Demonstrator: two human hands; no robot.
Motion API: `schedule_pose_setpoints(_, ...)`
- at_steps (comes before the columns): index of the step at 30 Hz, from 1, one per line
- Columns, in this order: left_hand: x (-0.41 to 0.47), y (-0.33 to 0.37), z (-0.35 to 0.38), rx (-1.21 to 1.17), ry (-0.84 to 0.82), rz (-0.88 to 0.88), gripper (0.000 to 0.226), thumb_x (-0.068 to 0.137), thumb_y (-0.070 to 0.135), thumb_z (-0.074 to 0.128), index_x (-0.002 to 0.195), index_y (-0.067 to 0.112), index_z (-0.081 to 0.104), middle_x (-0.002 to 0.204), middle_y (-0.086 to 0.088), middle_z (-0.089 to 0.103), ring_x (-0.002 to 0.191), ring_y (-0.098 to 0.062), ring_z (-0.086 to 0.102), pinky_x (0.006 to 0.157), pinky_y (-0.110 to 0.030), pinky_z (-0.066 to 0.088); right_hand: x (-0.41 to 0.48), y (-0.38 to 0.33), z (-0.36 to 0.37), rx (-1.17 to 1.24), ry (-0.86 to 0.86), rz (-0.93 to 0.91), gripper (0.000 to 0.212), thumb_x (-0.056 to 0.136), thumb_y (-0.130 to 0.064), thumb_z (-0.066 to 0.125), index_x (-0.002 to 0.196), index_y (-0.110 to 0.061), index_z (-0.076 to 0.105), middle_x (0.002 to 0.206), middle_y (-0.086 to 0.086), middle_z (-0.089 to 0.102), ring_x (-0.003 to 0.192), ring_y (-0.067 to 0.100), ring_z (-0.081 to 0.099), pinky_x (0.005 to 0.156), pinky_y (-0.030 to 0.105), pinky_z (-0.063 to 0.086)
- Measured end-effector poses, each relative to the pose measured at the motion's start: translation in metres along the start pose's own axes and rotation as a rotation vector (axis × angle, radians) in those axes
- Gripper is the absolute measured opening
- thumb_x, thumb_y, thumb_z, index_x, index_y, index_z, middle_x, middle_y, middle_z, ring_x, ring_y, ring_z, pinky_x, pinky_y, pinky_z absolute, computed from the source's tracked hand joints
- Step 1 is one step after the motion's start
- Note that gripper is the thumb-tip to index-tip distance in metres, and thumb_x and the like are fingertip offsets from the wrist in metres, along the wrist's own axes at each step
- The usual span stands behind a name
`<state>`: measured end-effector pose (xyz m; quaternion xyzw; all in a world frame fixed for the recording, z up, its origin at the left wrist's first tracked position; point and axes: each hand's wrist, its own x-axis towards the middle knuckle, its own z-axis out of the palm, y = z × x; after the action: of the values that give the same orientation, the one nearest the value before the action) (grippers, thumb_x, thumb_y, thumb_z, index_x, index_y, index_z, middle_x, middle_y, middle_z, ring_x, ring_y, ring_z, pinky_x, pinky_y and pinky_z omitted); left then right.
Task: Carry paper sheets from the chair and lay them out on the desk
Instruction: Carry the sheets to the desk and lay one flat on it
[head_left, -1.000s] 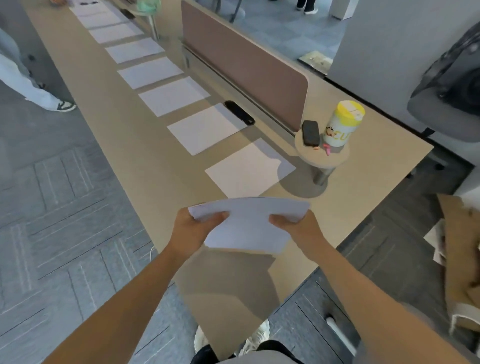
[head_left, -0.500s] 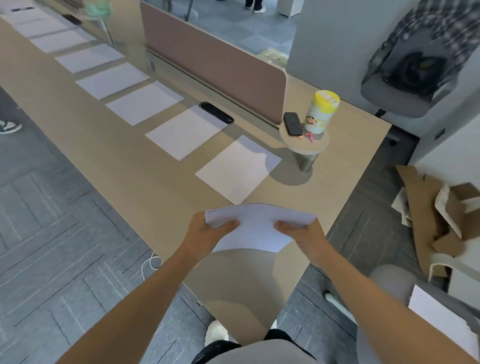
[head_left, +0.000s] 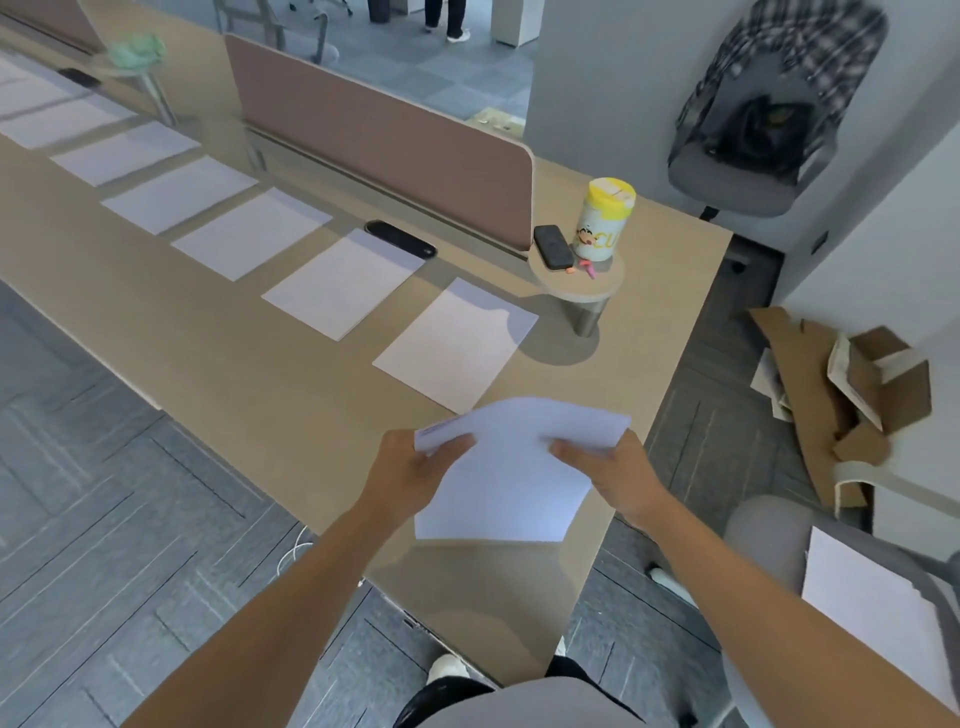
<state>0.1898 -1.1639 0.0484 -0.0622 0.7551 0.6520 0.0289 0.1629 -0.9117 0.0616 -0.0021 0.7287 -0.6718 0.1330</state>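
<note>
**Open office, grey floor, pale walls**

A long tan wooden counter (head_left: 208, 332) runs across a floor of grey striped carpet tiles (head_left: 104, 519). A brown fabric divider panel (head_left: 379, 140) stands upright along its far edge. Beyond, a grey office chair (head_left: 737, 182) draped with a plaid shirt (head_left: 753, 47) sits by a plain pale wall (head_left: 597, 78). Flattened brown cardboard (head_left: 810, 374) lies on the floor.

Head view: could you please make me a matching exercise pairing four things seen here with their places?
Things:
1. held sheets
2. yellow-lidded canister
3. checked shirt
4. paper stack

Places:
A. on the near chair at lower right
B. draped over the back of the far chair
C. on the round stand
D. gripped by the left hand and right hand, over the end of the desk

Pairs: 1-D, 2-C, 3-B, 4-A.
</note>
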Motion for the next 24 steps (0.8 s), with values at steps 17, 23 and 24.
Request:
schedule_pose_setpoints(17,0.073,0.044,0.051,-0.113,-0.350,-0.387,0.024,0.094,0.031,0.065,0.102,0.009,0.072,0.101,-0.006,0.077,0.088,-0.026,0.074,0.082,-0.040,0.058,0.012,0.015,-0.076,-0.044,0.526,0.022,0.036,0.103,-0.028,0.050,0.075,-0.006,0.047,0.069,0.006,0.040,0.063,0.017,0.038,0.058,0.028,0.033)
schedule_pose_setpoints(23,0.086,-0.011,0.096,0.074,-0.263,-0.573,0.037,0.095,0.019,0.060,0.060,0.012,0.055,0.061,0.007,0.042,0.058,-0.010,0.050,0.064,-0.029,0.056,0.072,0.066,-0.115,0.075,0.671,0.316,0.038,0.100,-0.016,0.044,0.066,-0.019,0.027,0.063,0.000,0.022,0.055,0.011,0.020,0.055,0.028,0.019)
schedule_pose_setpoints(24,0.093,-0.016,0.106,0.107,-0.217,-0.578,0.031,0.095,0.018,0.058,0.065,0.013,0.052,0.064,0.004,0.039,0.060,-0.012,0.048,0.059,-0.025,0.054,0.085,0.075,-0.120,0.062,0.666,0.358,0.040,0.100,-0.015,0.043,0.065,-0.020,0.024,0.063,-0.001,0.021,0.054,0.011,0.018,0.053,0.029,0.018)
